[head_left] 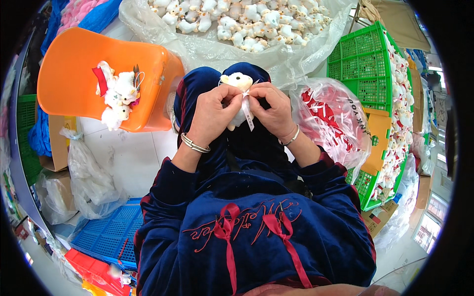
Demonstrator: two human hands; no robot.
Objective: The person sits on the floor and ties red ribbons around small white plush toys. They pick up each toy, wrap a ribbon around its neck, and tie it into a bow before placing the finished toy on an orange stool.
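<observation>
A small white plush animal (237, 80) with a cream face and dark eyes rests on my lap, its head toward the far side. At its neck is a white ribbon (247, 114), knotted or looped, one printed tail hanging down over the body. My left hand (216, 109) is closed in a pinch on the ribbon at the neck. From the other side my right hand (273, 106) pinches the ribbon too, its fingertips close to the left ones. The fingers partly cover the toy's body and the knot.
An orange stool (74, 74) at the left bears several finished-looking plush toys (118, 93). Ahead, a large clear plastic sheet (187, 49) holds many white toys. At my right are a bag of red and white ribbons (331, 118) and a green crate (358, 64) beside many toys.
</observation>
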